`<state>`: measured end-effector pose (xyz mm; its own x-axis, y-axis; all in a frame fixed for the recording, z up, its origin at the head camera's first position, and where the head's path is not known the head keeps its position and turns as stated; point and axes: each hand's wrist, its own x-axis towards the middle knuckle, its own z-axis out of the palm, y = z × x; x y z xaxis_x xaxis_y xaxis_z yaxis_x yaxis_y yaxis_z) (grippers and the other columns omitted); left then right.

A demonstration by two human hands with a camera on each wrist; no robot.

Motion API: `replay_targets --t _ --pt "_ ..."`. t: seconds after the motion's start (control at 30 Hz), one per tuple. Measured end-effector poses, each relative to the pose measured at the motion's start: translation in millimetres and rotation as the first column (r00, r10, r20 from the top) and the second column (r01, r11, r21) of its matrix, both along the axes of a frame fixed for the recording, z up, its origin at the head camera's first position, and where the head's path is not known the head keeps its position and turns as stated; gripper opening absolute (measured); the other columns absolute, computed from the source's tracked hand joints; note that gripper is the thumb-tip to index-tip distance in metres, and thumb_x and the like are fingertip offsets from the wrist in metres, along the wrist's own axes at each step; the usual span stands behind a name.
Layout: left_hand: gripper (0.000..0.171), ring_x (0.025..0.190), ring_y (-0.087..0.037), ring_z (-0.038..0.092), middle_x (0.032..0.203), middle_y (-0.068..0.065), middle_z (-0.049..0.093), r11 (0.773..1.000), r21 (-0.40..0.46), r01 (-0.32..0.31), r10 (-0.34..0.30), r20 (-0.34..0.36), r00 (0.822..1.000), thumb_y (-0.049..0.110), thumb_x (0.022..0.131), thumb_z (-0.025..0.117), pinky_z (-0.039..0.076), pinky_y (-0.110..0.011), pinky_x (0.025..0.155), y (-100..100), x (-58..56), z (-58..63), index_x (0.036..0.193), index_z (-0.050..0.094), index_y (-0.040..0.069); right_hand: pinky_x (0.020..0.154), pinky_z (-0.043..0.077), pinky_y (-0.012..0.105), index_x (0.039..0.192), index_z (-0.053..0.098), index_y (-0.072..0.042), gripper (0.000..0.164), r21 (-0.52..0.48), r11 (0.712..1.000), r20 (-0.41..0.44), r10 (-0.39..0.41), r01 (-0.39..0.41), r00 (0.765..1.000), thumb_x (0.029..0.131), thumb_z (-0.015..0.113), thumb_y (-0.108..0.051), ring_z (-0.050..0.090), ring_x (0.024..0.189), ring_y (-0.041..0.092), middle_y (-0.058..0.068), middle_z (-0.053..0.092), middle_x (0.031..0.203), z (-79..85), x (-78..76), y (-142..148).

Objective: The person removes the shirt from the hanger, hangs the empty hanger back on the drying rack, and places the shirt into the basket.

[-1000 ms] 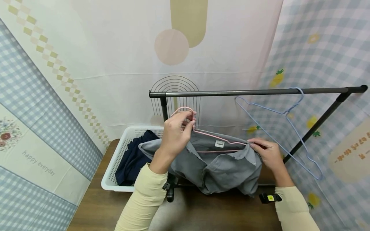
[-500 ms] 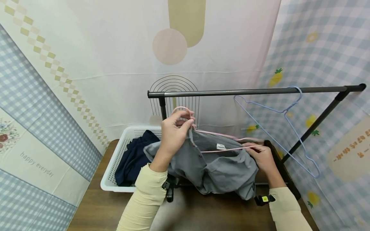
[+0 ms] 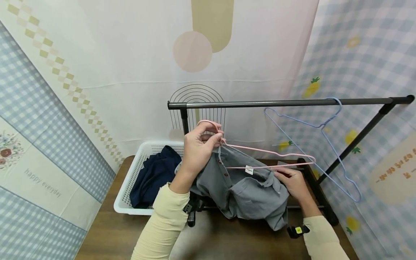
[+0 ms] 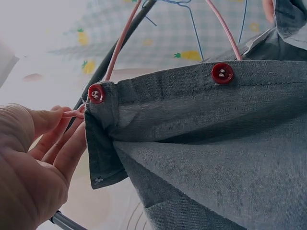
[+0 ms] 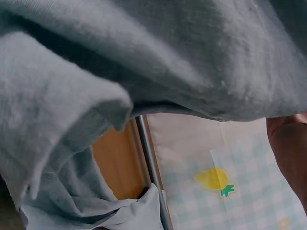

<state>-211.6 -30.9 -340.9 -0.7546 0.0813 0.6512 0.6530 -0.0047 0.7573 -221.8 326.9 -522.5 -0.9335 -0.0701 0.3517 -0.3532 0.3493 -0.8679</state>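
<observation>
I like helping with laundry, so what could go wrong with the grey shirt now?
One end of the pink hanger sticks out of the grey shirt, so the shirt might slip off. If the right grip lets the shirt go, that side could flop down. The bare end could also snag the blue hanger, which looks close.

Below the middle of the head view, the shirt (image 3: 256, 195) is grey, its buttons (image 4: 222, 73) red. The pink hanger (image 3: 253, 149) sits mid-frame, the blue hanger (image 3: 322, 126) right. Lower left: white basket (image 3: 136, 211), navy cloth (image 3: 154, 177). Upper right: curtain (image 3: 377, 72) in blue-and-white check, yellow pineapples (image 3: 312, 88).
</observation>
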Motion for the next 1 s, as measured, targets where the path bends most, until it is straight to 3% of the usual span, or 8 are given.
replay_targets --t 0.1,0.23,0.37,0.53,0.63,0.73,0.9,1.0 --pt "0.008 0.088 -0.035 0.077 0.117 -0.021 0.066 1.0 -0.029 -0.01 0.009 -0.027 1.0 -0.004 0.095 0.07 0.064 -0.032 0.074 1.5 1.4 0.5 0.103 0.067 -0.004 0.082 0.054 0.01 0.117 0.077 0.0 0.021 0.011 1.0 0.003 0.022 -0.022 1.0 0.097 0.07 -0.001 0.066 0.101 -0.009 -0.014 0.076 0.11 1.3 2.3 -1.0" --pt "0.01 0.087 -0.034 0.077 0.114 -0.022 0.066 0.998 -0.049 -0.031 0.029 -0.053 0.998 -0.004 0.095 0.07 0.064 -0.031 0.073 4.0 1.6 0.2 0.105 0.069 -0.004 0.077 0.055 0.012 0.123 0.071 0.007 0.026 0.017 0.999 0.009 0.046 -0.046 0.999 0.098 0.068 -0.001 0.066 0.096 -0.007 -0.024 0.071 0.109 11.2 9.0 -0.5" --pt "0.011 0.085 -0.034 0.077 0.112 -0.02 0.067 0.998 -0.048 -0.034 0.031 -0.064 0.997 -0.004 0.095 0.07 0.064 -0.031 0.073 7.5 0.4 -0.8 0.106 0.07 -0.003 0.083 0.056 0.014 0.138 0.057 0.011 0.041 -0.075 0.982 -0.014 0.173 -0.173 0.985 0.098 0.063 0.007 0.068 0.104 -0.001 -0.017 0.072 0.119 25.3 13.0 4.1" --pt "0.012 0.083 -0.028 0.077 0.111 -0.015 0.068 0.998 -0.049 -0.043 0.04 -0.068 0.997 -0.003 0.095 0.071 0.064 -0.03 0.072 9.9 -0.1 -2.5 0.106 0.07 -0.002 0.095 0.056 0.022 0.15 0.036 0.015 0.061 -0.261 0.879 -0.143 0.373 -0.399 0.917 0.094 0.059 0.02 0.067 0.121 0.012 0.008 0.066 0.138 48.1 18.6 10.9" --pt "0.013 0.083 -0.026 0.077 0.11 -0.013 0.068 0.997 -0.054 -0.055 0.051 -0.07 0.996 -0.003 0.094 0.071 0.064 -0.03 0.073 10.0 -0.8 -3.5 0.107 0.071 -0.001 0.099 0.055 0.025 0.152 0.029 0.016 0.067 -0.311 0.83 -0.218 0.411 -0.463 0.885 0.091 0.055 0.027 0.064 0.126 0.018 0.015 0.06 0.144 64.3 23.9 14.3" --pt "0.013 0.084 -0.027 0.077 0.11 -0.012 0.068 0.996 -0.059 -0.062 0.058 -0.069 0.996 -0.003 0.095 0.071 0.063 -0.029 0.073 10.0 -1.7 -3.8 0.107 0.071 -0.001 0.101 0.054 0.027 0.153 0.025 0.019 0.07 -0.33 0.811 -0.263 0.413 -0.484 0.872 0.089 0.05 0.033 0.063 0.129 0.023 0.019 0.058 0.146 80.5 29.5 15.9" --pt "0.014 0.084 -0.031 0.077 0.108 -0.013 0.068 0.996 -0.063 -0.065 0.061 -0.064 0.996 -0.001 0.095 0.071 0.063 -0.029 0.073 10.1 -2.3 -3.7 0.109 0.072 0.0 0.099 0.056 0.027 0.148 0.029 0.024 0.069 -0.263 0.828 -0.291 0.422 -0.496 0.859 0.085 0.053 0.035 0.063 0.128 0.025 0.024 0.057 0.145 106.6 32.4 15.2" --pt "0.014 0.083 -0.03 0.077 0.105 -0.014 0.068 0.995 -0.075 -0.071 0.066 -0.077 0.995 -0.001 0.095 0.071 0.063 -0.028 0.073 11.4 -2.8 -3.9 0.109 0.072 0.0 0.093 0.058 0.024 0.144 0.037 0.023 0.065 -0.147 0.869 -0.231 0.435 -0.473 0.871 0.084 0.056 0.034 0.066 0.124 0.019 0.019 0.061 0.142 123.8 30.9 15.7"
